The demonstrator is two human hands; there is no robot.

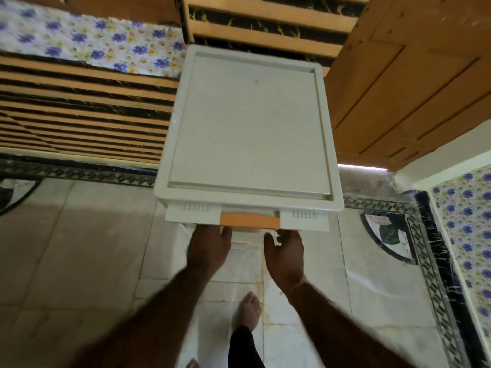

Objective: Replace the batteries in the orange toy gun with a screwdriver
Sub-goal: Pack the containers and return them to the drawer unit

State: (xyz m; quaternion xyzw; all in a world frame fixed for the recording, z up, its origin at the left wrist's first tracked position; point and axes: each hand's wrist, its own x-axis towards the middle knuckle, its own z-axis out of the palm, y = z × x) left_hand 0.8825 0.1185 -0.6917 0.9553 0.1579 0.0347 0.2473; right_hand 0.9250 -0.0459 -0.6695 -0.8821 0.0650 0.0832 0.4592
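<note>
Downward, looked onto a white drawer unit (247, 123) standing on the tiled floor (79, 248), its flat recessed top turned to the camera. Showed only the top drawer (305, 221), standing a little way out of the unit, with an orange handle (249, 220) across its middle; hid everything inside and everything lower behind that front. Reached up to the drawer's lower edge with both hands. Had the left hand (210, 248) just below the left end of the handle, thumb up beside it, fingers tucked out of sight under the front. Had the right hand (284, 253) below the handle's right end, thumb held apart, fingers bent toward the edge with their tips hidden. Could not tell, through the hiding and the motion blur, whether either hand gripped the drawer or merely touched it. Could not tell where the orange toy gun lay, nor the screwdriver. Caught a bare foot (245, 312) on the floor between the forearms, cut off above by a dark trouser leg. Took in wooden bed slats (79, 107) to the left under a blue-flowered cloth (79, 38), and a brown wooden panel (411, 75) to the right, cropped by the frame.
</note>
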